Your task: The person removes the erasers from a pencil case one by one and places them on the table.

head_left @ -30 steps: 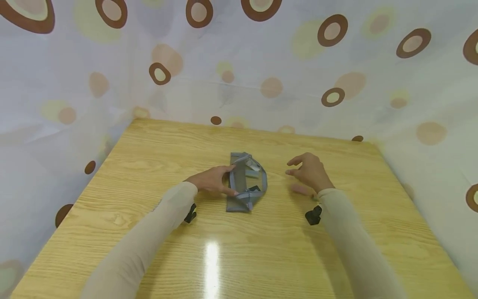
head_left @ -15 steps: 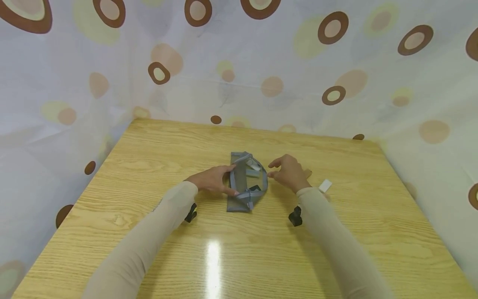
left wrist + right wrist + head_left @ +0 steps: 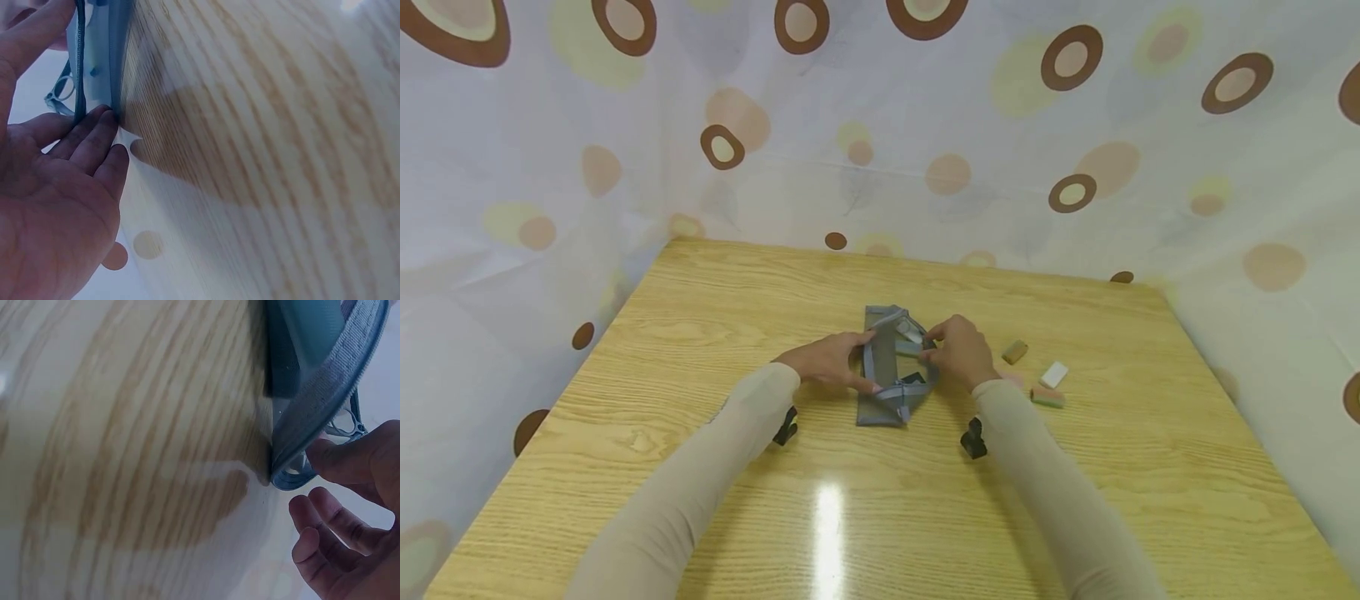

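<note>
A grey-blue zip pouch [image 3: 882, 410] lies on the table with its mouth spread wide. Its see-through side shows a white piece [image 3: 910, 331], a pale blue strip [image 3: 907, 347] and a dark piece [image 3: 913, 378] in the opening. My left hand [image 3: 826, 360] holds the pouch's left rim, thumb and fingers spread along it. At the right rim is my right hand [image 3: 964, 352], its thumb and forefinger pinching the edge. In the right wrist view the thumb [image 3: 344, 459] is at the zip edge, the other fingers apart from it.
To the right of my right hand lie small eraser-like blocks on the wooden table [image 3: 850, 517]: a tan block [image 3: 1015, 352], a white block [image 3: 1053, 374] and a red-and-green block [image 3: 1047, 397]. A patterned cloth [image 3: 947, 100] rises behind the table.
My right hand has moved left, from over the blocks to the pouch's right rim, uncovering the blocks. My left hand and the pouch have stayed in place.
</note>
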